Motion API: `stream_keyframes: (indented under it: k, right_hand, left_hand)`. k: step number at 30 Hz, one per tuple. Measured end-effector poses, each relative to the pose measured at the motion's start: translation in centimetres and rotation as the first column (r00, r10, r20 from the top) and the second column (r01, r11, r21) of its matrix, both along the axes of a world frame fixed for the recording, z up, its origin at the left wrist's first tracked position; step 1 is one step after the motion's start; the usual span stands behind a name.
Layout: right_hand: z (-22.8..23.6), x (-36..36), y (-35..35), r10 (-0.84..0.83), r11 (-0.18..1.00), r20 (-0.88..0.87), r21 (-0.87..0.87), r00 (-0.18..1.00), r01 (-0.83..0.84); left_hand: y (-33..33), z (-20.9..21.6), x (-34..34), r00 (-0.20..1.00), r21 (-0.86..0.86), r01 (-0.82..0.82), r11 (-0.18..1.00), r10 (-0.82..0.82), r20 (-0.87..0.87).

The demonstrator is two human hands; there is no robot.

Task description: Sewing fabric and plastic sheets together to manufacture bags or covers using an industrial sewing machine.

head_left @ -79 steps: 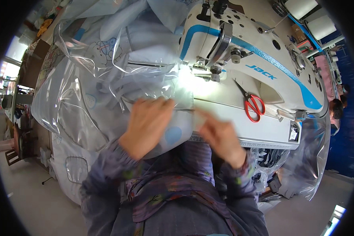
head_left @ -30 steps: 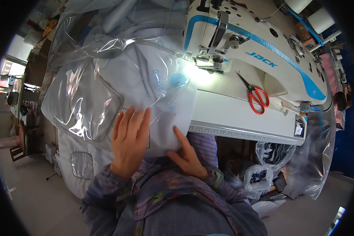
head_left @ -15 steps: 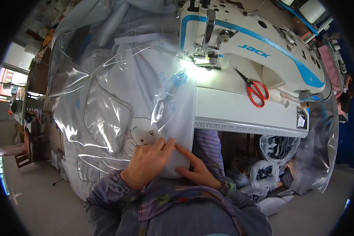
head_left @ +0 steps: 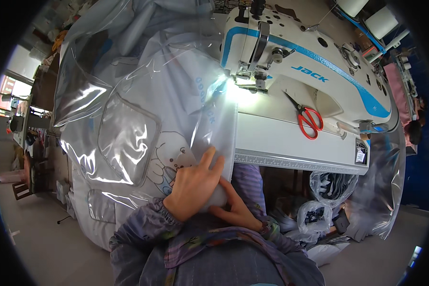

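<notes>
A pale fabric piece (head_left: 143,71) under glossy clear plastic spreads across the table and over my lap, printed with a cartoon animal (head_left: 169,148) and blue lettering. Its right edge runs up to the lit needle area of a white and blue sewing machine (head_left: 314,71). My left hand (head_left: 193,188) lies on the plastic over part of the print, fingers stretched out. Just right of it, my right hand (head_left: 236,209) rests at the piece's near right edge, thumb and forefinger apart; its other fingers are hidden.
Red-handled scissors (head_left: 310,123) lie on the machine bed (head_left: 291,138), below the machine arm. Clear bags (head_left: 314,217) with dark pieces sit below at the right. More clear plastic (head_left: 386,190) hangs off the right side. White thread cones (head_left: 383,21) stand at the far right.
My left hand has slid slightly right and farther from me, its fingers more stretched. My right hand has shifted a little. More of the cartoon print shows. The view has tilted slightly.
</notes>
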State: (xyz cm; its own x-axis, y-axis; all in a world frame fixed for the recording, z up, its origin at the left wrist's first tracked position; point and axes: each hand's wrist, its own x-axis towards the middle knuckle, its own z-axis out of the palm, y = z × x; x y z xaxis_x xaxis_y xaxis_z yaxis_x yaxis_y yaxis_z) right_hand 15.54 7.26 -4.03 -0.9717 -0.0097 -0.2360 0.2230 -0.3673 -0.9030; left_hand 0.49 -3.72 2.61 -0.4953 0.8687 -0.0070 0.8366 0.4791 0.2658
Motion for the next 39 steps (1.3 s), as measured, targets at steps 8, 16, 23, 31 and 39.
stream_keyframes:
  k: [8, 16, 23, 31, 39]
  right_hand:
    - [-0.4, -1.2, 0.3, -0.071, 0.996, 0.012, -0.061, 0.997, 0.072]
    - [-1.0, -1.1, 0.1, -0.077, 0.997, -0.046, 0.0, 0.996, 0.077]
    - [-2.0, -1.2, 0.1, 0.051, 0.999, 0.076, 0.004, 0.996, -0.052]
    - [-1.2, -0.7, 0.1, 0.021, 0.986, 0.153, 0.16, 0.988, -0.045]
    - [-1.5, -1.0, -0.5, -0.018, 0.983, 0.09, 0.186, 0.996, 0.001]
  left_hand:
    - [3.3, -0.9, -2.0, 0.998, 0.022, -0.057, 0.998, 0.057, -0.004]
    - [5.7, -1.5, -3.6, 0.993, 0.156, -0.044, 0.987, 0.061, -0.105]
    - [6.0, -2.2, -4.1, 0.98, 0.187, -0.066, 0.98, 0.098, -0.172]
    - [5.8, -3.0, -4.3, 0.956, 0.201, -0.071, 0.977, 0.124, -0.266]
    - [6.1, -3.6, -4.9, 0.951, 0.244, -0.062, 0.968, 0.132, -0.281]
